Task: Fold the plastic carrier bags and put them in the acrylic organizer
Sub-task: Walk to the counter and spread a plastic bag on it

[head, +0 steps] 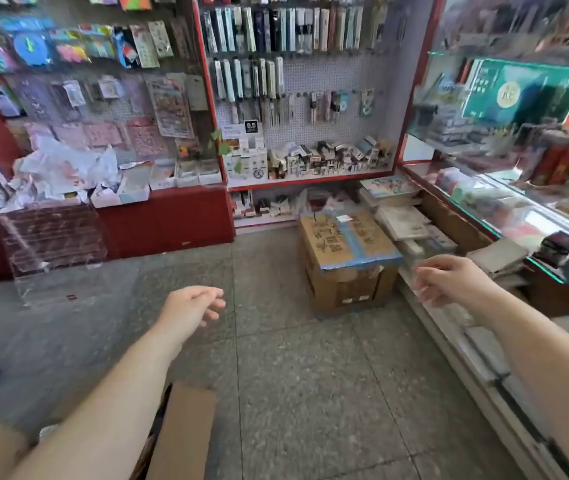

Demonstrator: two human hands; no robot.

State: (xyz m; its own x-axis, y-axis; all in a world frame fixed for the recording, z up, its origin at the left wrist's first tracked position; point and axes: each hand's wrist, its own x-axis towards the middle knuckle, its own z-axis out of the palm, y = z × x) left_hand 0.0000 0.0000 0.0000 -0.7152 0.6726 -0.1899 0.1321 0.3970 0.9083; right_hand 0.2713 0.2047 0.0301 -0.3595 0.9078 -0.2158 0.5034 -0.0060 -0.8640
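A heap of crumpled white plastic carrier bags (65, 169) lies on the ledge of the dark red shop counter (165, 216) at the far left, spilling over small white cardboard trays beside it. Directly below the heap, a clear acrylic organizer (53, 249) stands on the grey speckled stone floor (293, 375), against the counter's red front. Its inner dividers are too blurred to count.

Both bags and organizer are well apart from the 2 hands. The left hand (193, 304) hangs over the floor, lower than the organizer and to its right, palm turned inward, fingers loosely bent, grasping nothing. The right hand (449, 280) is farther still, on the opposite side, stretched toward the glass display counter (518, 209). Its fingers are loosely curled and smeared by motion, and no item shows in them. Neither hand touches a bag.

Between the hands and beyond them, a brown cardboard box sealed with blue tape (345, 251) rests on another carton on the floor. Behind it rises a white pegboard (328, 77) hung with rows of packaged pens, with small boxes lined along its shelf. At the bottom edge, beside the left forearm, a plain brown cardboard flap (182, 434) juts up.
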